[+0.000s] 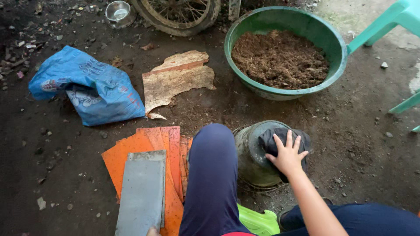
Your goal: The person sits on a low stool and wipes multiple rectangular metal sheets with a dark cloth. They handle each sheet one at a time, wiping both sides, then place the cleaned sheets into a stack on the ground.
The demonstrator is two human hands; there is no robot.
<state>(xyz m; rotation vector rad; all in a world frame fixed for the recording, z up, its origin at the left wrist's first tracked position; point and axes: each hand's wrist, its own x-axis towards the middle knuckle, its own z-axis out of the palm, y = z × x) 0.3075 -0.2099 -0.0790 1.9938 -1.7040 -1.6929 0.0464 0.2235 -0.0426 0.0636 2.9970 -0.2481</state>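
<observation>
My right hand (pixel 286 155) lies flat, fingers spread, on a dark cloth (pixel 267 140) draped over a round grey-green pot (pixel 250 155) on the dirt floor between my knees. Only a sliver of my left hand (pixel 152 232) shows at the bottom edge, by the near end of a grey flat board (pixel 142 192); its grip is hidden. The board rests on a stack of orange sheets (pixel 124 153). My leg in dark blue trousers (pixel 212 175) runs between the sheets and the pot.
A green basin (pixel 337 43) of brown fibrous material sits at the back right. A blue sack (pixel 87 87), a torn brown board (pixel 175 81), a wheel (pixel 177 15), a metal bowl (pixel 118 12), turquoise chair legs (pixel 385 22) and a lime-green stool (pixel 258 220) surround me.
</observation>
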